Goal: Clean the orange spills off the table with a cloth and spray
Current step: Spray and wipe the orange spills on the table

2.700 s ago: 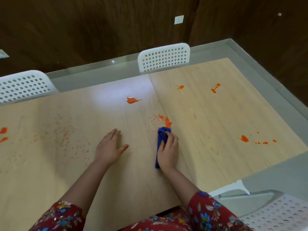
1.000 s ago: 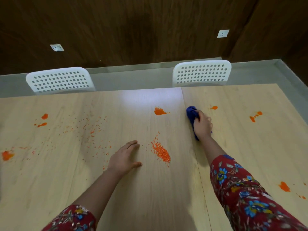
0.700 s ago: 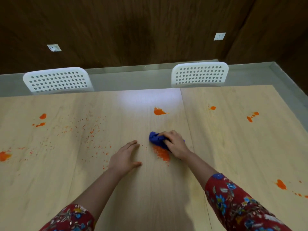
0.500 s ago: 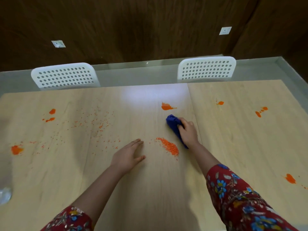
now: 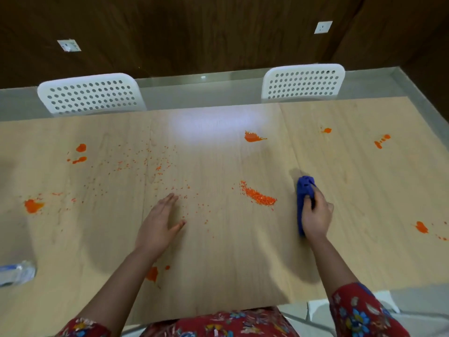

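Cloth [image 5: 303, 190] swings back to the right of the orange pile [image 5: 258, 197], right hand [image 5: 317, 216] fingers clamped round it; left hand [image 5: 158, 224] flat, fingers spread. Pile still unwiped.

A meeting or dining room: long wooden table [image 5: 218, 263], white perforated chairs [image 5: 90, 93], dark panelled wall [image 5: 194, 32]

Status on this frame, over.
Right hand grips cloth on table. Left hand flat, open. Orange pile between them, unwiped. Nothing blocking.

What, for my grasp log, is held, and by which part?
The right hand grips the blue cloth at its near half, fingers curled round; the left hand holds nothing.
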`<action>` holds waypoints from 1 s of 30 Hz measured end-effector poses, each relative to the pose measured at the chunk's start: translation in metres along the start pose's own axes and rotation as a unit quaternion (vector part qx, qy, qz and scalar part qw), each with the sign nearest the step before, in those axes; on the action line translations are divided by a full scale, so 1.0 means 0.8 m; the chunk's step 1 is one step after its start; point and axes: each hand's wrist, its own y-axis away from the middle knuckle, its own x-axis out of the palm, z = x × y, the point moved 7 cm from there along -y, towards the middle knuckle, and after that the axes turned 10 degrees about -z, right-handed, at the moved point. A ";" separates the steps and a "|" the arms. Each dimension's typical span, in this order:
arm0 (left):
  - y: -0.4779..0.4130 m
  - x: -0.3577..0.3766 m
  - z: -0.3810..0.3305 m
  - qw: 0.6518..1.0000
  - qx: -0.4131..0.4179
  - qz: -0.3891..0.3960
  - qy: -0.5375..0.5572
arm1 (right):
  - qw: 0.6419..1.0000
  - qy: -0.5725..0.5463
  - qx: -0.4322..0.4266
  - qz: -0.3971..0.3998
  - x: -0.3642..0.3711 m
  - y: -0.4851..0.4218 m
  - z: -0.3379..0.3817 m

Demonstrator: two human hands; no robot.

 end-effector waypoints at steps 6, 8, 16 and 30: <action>0.017 -0.009 0.045 0.999 -0.021 -0.021 -0.013 | 0.997 0.047 -0.039 -0.038 0.062 0.074 0.085; 0.022 -0.010 0.053 0.999 -0.025 -0.027 -0.020 | 0.996 0.060 -0.062 -0.015 0.091 0.101 0.119; 0.014 -0.024 0.096 0.998 -0.045 -0.036 -0.040 | 0.988 -0.148 -0.045 0.015 0.121 0.093 0.161; -0.071 -0.061 0.160 0.992 -0.026 -0.109 -0.052 | 0.957 -0.088 -0.186 0.202 0.216 0.127 0.235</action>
